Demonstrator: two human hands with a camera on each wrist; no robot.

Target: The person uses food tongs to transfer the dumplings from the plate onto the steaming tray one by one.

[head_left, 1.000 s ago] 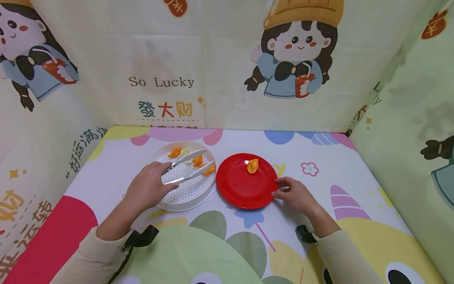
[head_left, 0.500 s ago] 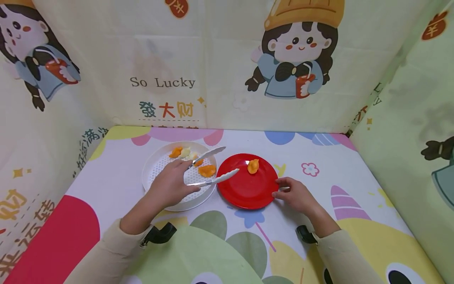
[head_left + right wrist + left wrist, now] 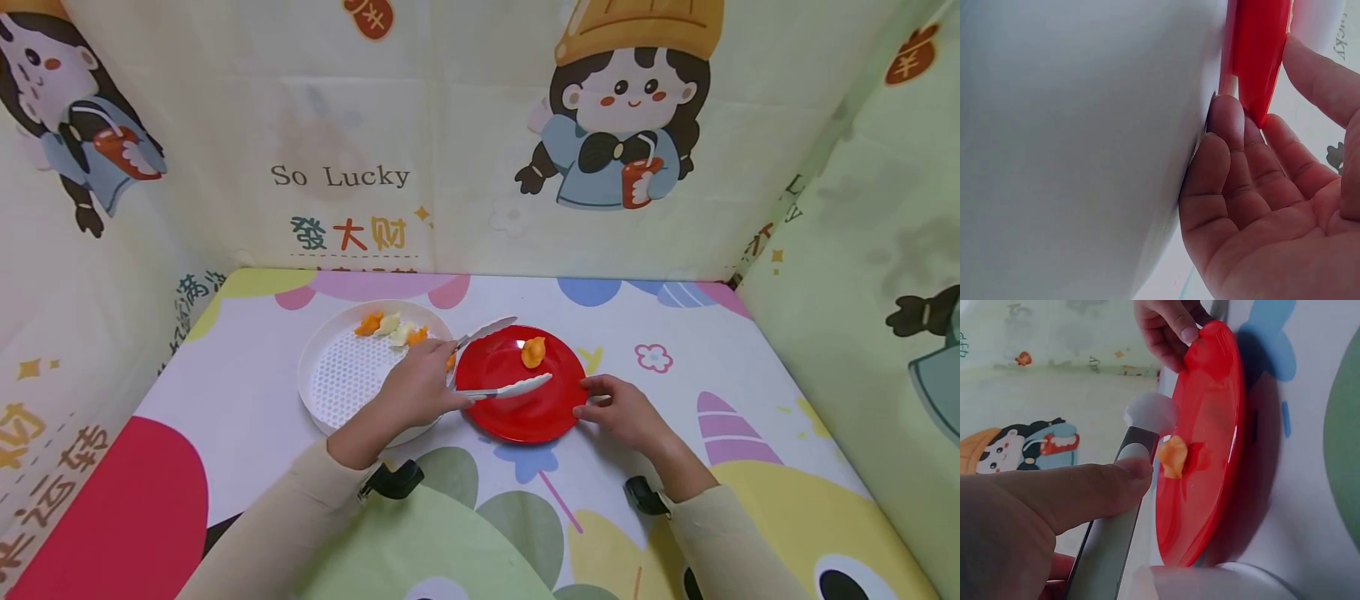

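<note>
My left hand grips metal tongs with white tips. Their arms are spread apart over the red plate, one on each side of a small orange dumpling-shaped piece in the head view. The left wrist view shows my thumb pressed along the tongs' handle, and the orange piece on the plate. My right hand pinches the plate's right rim; in the right wrist view the thumb is above the red rim and fingers are below it.
Left of the plate stands a round white perforated tray, its right side partly hidden by my left hand. Several orange pieces and cream pieces lie towards its back. A patterned cloth covers the table, with printed cloth walls around it.
My left hand has carried the spread tongs rightward from over the white tray to over the red plate. My right hand has stayed at the plate's rim.
</note>
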